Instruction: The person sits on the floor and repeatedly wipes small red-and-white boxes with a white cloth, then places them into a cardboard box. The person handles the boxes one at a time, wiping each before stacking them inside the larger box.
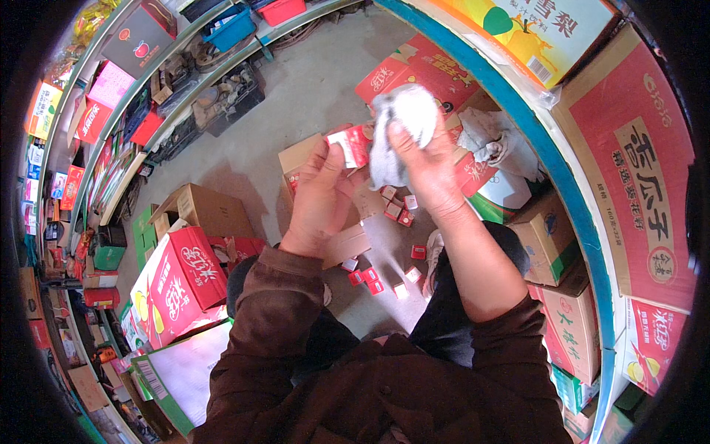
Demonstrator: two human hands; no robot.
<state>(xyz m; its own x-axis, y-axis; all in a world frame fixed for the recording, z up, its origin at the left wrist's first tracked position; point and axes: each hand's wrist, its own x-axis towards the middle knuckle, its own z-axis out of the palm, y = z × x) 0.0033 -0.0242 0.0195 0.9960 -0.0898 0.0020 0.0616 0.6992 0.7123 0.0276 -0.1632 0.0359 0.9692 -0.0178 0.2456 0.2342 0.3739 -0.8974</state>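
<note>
In front of my chest, my left hand (319,198) pinches a small red and white box (350,146) between thumb and fingers. Close beside it on the right, my right hand (427,164) grips a bunched white cloth (387,154), part of which hangs below the fingers. The cloth and the little box look very near each other; whether they touch I cannot tell. Below my hands, several similar small red boxes (364,277) lie scattered on the floor between my feet. An open cardboard box (294,157) stands behind my left hand, partly hidden by it.
Shelves of boxed goods (111,111) curve along the left. A teal-edged shelf (600,296) with large cartons (629,170) closes off the right. Red cartons (181,285) stand at my left knee, brown ones (543,237) at my right. Another white cloth (492,137) lies beyond my right hand.
</note>
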